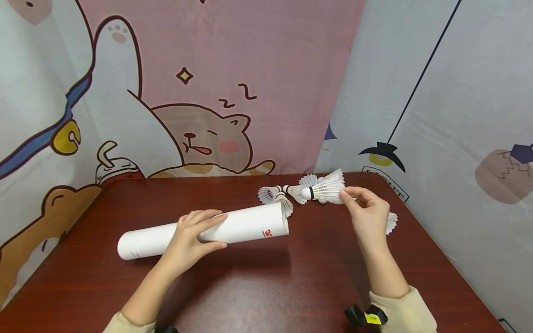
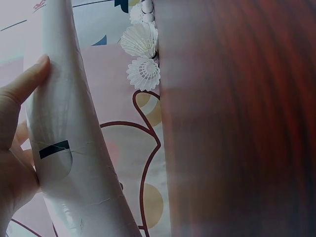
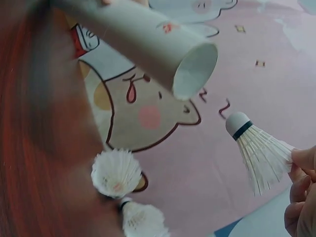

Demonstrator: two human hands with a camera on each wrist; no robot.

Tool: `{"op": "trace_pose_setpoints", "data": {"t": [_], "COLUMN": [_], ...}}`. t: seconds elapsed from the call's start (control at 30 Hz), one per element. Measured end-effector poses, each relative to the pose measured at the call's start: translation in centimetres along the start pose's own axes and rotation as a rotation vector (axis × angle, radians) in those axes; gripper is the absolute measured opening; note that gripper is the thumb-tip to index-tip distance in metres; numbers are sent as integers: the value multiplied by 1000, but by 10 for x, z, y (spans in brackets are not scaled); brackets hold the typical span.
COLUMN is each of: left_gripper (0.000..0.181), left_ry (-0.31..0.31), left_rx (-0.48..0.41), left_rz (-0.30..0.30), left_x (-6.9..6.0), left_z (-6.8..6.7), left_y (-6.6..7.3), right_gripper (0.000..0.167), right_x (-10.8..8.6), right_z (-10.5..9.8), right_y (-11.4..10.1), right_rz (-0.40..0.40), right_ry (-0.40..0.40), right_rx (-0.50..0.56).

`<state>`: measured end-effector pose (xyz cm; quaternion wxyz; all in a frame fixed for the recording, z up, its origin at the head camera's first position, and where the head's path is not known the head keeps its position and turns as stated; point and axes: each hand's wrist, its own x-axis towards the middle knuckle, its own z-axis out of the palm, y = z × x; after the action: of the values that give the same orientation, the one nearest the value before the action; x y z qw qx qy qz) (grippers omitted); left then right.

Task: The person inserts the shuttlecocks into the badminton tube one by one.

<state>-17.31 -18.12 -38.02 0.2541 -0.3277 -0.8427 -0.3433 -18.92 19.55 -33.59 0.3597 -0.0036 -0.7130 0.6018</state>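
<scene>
My left hand grips a long white shuttlecock tube around its middle, holding it tilted above the table with the right end higher. That right end is open, and the right wrist view shows the hollow mouth of the tube. Between thumb and fingers, my right hand pinches a white feather shuttlecock by the edge of its feathers. Its cork points left, toward the tube's mouth, with a gap between them. Several other shuttlecocks lie behind the tube's open end, partly hidden.
Another shuttlecock lies to the right, partly behind my right wrist. The dark red wooden table ends at the back against a cloth with cartoon animals. A pale cloth hangs along the right side.
</scene>
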Motion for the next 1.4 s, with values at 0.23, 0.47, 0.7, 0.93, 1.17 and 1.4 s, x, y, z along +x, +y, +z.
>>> {"op": "trace_pose_setpoints", "data": {"t": [0.23, 0.47, 0.7, 0.93, 1.17, 1.4], "left_gripper": [66, 66, 66, 66, 66, 65], "left_ry": [-5, 20, 38, 37, 16, 30], "left_rx": [7, 10, 9, 5, -10, -14], "left_rz": [-17, 2, 5, 8, -4, 33], "left_x": [1, 1, 2, 2, 2, 1], "left_z": [-2, -1, -3, -2, -2, 0], "left_y": [1, 0, 2, 1, 2, 2], "right_gripper": [11, 6, 7, 6, 7, 7], "right_x": [-11, -22, -32, -40, -47, -52], "right_z": [5, 13, 22, 30, 36, 39], "right_y": [-20, -25, -23, -20, -16, -13], "right_rz": [-44, -61, -74, -82, -80, -33], "right_ry": [-102, -216, -294, -362, -462, -556], "right_rx": [41, 95, 101, 80, 92, 109]}}
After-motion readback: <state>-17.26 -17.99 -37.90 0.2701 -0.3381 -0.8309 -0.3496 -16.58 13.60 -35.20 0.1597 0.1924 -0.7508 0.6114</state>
